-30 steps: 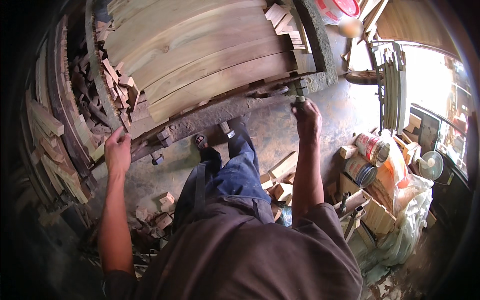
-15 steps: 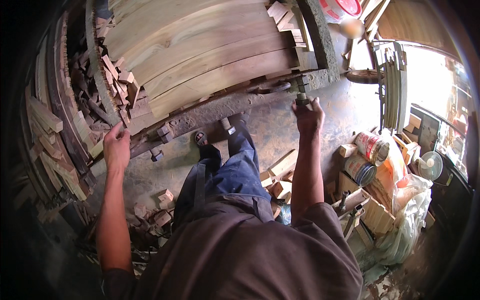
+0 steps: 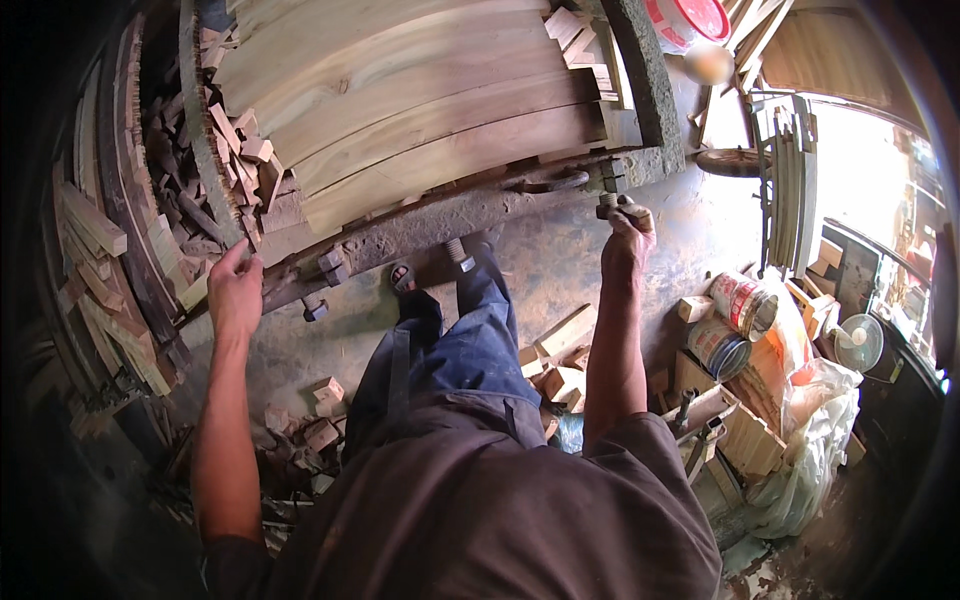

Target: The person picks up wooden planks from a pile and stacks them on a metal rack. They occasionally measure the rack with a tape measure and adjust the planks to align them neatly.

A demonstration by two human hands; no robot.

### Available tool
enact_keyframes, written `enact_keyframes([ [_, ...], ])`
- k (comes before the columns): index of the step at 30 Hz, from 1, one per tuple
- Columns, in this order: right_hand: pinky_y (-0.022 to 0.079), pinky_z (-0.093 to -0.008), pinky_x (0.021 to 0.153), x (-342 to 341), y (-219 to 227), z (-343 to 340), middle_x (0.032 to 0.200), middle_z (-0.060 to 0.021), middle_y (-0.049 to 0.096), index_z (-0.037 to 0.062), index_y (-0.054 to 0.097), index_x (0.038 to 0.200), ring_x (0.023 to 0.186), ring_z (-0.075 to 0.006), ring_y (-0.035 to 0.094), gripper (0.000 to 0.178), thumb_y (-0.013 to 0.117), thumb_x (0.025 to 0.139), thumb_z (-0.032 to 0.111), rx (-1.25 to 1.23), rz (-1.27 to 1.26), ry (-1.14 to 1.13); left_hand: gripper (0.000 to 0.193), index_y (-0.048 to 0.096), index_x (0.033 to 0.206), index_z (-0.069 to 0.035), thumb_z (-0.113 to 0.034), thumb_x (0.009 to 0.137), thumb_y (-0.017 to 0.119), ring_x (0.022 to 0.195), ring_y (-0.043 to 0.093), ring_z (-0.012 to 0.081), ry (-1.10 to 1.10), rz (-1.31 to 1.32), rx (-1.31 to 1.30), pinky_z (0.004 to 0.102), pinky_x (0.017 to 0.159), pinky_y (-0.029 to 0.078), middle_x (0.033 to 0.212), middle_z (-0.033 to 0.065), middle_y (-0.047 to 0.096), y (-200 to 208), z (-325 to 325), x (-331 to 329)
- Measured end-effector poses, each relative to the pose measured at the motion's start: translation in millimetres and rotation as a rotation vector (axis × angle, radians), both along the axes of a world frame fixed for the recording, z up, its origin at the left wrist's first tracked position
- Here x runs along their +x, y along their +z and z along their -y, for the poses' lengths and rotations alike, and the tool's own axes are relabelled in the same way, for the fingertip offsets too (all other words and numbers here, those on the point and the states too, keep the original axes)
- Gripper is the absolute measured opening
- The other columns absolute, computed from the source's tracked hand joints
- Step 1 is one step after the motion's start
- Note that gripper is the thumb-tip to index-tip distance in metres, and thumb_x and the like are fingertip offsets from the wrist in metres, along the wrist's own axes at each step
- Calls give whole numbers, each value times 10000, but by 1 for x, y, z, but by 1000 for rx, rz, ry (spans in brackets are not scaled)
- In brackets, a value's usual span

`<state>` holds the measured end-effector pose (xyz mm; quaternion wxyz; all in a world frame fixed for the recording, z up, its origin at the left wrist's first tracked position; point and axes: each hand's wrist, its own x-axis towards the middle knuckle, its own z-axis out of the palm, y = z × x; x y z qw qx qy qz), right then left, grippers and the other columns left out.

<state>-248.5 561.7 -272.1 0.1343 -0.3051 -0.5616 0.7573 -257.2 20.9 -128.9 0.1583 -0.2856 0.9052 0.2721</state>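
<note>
A long rusty metal beam (image 3: 430, 222) runs along the near side of a row of pale wooden boards (image 3: 420, 110) lying side by side. Threaded bolts stick out of it toward me. My right hand (image 3: 630, 236) has its fingers curled at the head of the right-hand bolt (image 3: 608, 200), near the beam's right end. Another bolt (image 3: 458, 254) protrudes at the middle, and a third bolt (image 3: 314, 309) at the left. My left hand (image 3: 236, 292) is at the beam's left end, fingers bent against the frame; what they grip is hidden.
Wood offcuts (image 3: 240, 160) fill the space left of the boards, and stacked strips (image 3: 105, 270) lie farther left. To my right are paint cans (image 3: 742, 305), a plastic bag (image 3: 815, 430) and a fan (image 3: 858, 342). A red-and-white bucket (image 3: 685, 22) stands at the far right.
My right hand's fingers have shifted and curled in more tightly beside the bolt head. My left hand stays at the same place. The view has moved slightly.
</note>
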Motion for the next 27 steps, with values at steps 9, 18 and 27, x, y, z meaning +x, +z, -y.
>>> enact_keyframes([
  [9, 534, -370, 684, 3, -13, -3, 945, -186, 663, -20, 577, 1057, 751, -297, 647, 216, 541, 967, 172, 12, 16, 27, 428, 599, 1278, 17, -183, 901, 633, 699, 567, 161, -33, -22, -11, 313, 703, 476, 789, 89, 633, 2, 0, -1],
  [18, 533, -396, 771, 3, -18, -6, 919, -179, 647, 24, 591, 959, 836, -324, 640, 196, 571, 979, 217, 195, 21, 72, 428, 592, 1277, 29, -175, 903, 632, 715, 573, 165, -18, -28, 5, 317, 715, 479, 813, 91, 639, 1, 1, 0],
  [27, 547, -407, 807, -1, 0, 5, 935, -157, 671, -8, 584, 1055, 874, -285, 665, 154, 577, 943, 98, 18, 210, -73, 430, 587, 1277, 40, -164, 900, 622, 691, 544, 149, -5, -16, 15, 313, 689, 471, 791, 85, 621, 8, -6, -1],
])
